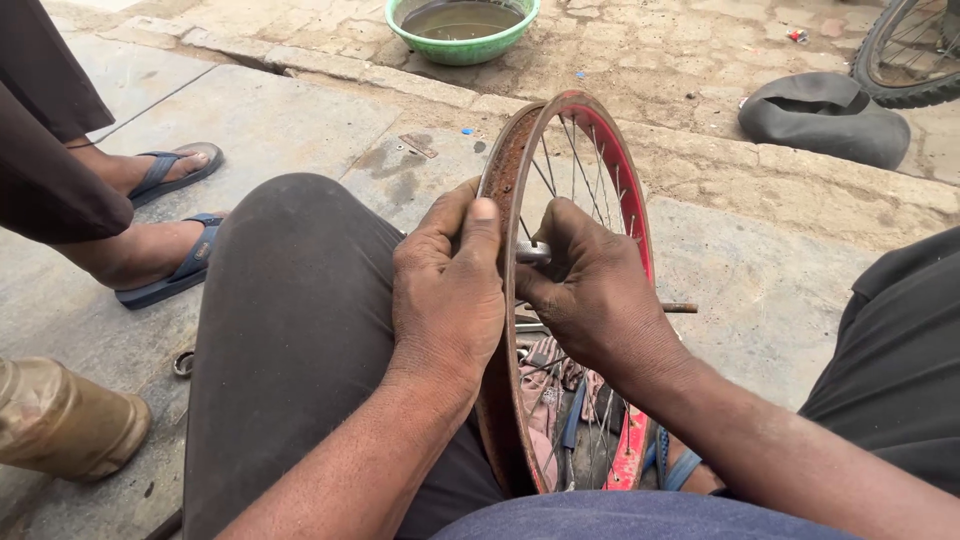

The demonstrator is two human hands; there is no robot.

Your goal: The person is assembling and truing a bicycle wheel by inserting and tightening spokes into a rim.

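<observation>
A rusty red bicycle wheel rim (590, 120) with thin spokes stands upright between my knees. My left hand (448, 290) grips the rim's near side, thumb pressed along the rusty inner edge. My right hand (590, 285) reaches through the spokes and pinches a small metal tool (533, 251) at a spoke by the rim. The wheel's axle (680, 307) pokes out to the right behind my right hand.
A green basin (462, 30) of murky water sits at the top. A black inner tube (825, 118) and another wheel (915, 50) lie upper right. Another person's sandalled feet (165, 220) stand at left. Tools and rags (565, 400) lie under the rim.
</observation>
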